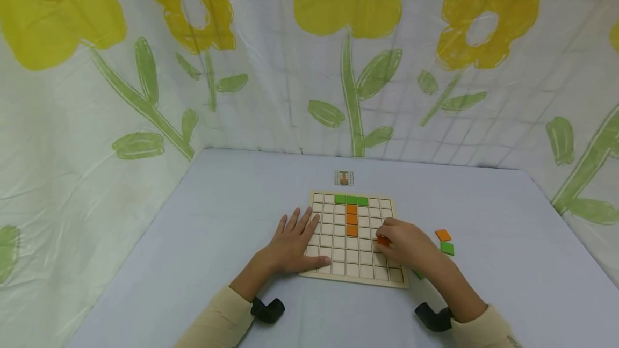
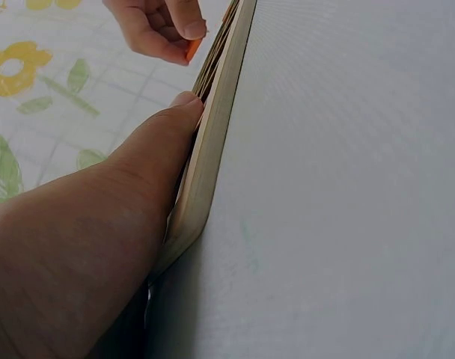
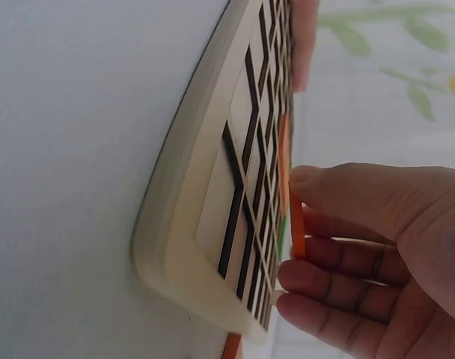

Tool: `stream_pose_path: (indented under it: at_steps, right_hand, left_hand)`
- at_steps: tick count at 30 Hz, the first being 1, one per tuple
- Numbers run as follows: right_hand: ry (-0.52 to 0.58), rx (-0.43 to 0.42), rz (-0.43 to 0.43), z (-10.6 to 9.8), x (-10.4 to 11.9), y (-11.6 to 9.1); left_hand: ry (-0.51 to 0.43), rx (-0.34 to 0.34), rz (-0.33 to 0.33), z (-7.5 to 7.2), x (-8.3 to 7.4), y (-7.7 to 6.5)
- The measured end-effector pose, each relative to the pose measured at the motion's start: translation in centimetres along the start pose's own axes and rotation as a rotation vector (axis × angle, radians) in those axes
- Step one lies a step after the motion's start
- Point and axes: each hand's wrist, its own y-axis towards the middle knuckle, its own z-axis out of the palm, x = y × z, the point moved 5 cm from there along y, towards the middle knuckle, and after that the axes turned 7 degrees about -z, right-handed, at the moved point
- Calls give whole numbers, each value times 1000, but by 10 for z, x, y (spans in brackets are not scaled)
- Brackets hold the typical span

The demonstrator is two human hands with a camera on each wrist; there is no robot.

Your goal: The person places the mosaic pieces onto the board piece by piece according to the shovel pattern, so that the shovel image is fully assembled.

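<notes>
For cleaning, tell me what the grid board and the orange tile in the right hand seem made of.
Grid board: probably smooth, matt wood, judging by its pale frame with rounded corners. Orange tile: perhaps matt painted wood or plastic; even colour, thin straight edge, no visible grain to settle it.

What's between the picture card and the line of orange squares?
The head view shows a strip of table, the far rim of the board, then three green squares.

The wooden grid board, low in the middle, is tan with little squares. Green tiles and orange tiles make a T. The tile in the right hand is orange. Up top, the white curtain has yellow flowers and green leaves.
</notes>
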Motion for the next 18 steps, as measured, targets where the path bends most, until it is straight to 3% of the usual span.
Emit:
stream_pose_path:
  at_steps: [18]
  right_hand:
    - [-20,12,-94,13,23,24]
  left_hand:
    - [17,-4,-18,2,1,1]
